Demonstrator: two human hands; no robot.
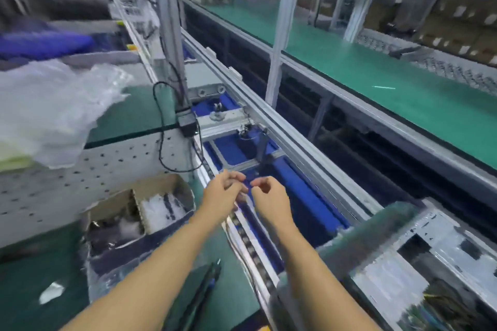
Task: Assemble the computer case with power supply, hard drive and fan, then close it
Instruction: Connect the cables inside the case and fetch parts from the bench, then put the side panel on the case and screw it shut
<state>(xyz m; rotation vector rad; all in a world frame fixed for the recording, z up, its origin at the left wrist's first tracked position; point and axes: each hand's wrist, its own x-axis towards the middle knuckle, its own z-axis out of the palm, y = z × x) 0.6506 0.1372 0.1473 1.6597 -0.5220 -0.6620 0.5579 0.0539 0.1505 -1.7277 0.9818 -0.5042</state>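
The open silver computer case [419, 260] lies at the lower right on the conveyor, its inside showing dark gaps and some wiring. My left hand [224, 191] and my right hand [270, 197] are held out together over the blue conveyor track [295, 196], left of the case. The fingers of both hands are curled, fingertips nearly meeting. The picture is blurred, so I cannot make out whether anything small is pinched between them. Neither hand touches the case.
A cardboard box [139, 212] of small bagged parts stands to the left of my hands. A dark long tool [200, 293] lies on the green mat below it. A heap of clear plastic bags [53, 110] sits on the perforated shelf [80, 172]. An aluminium post [172, 35] with a black cable rises ahead.
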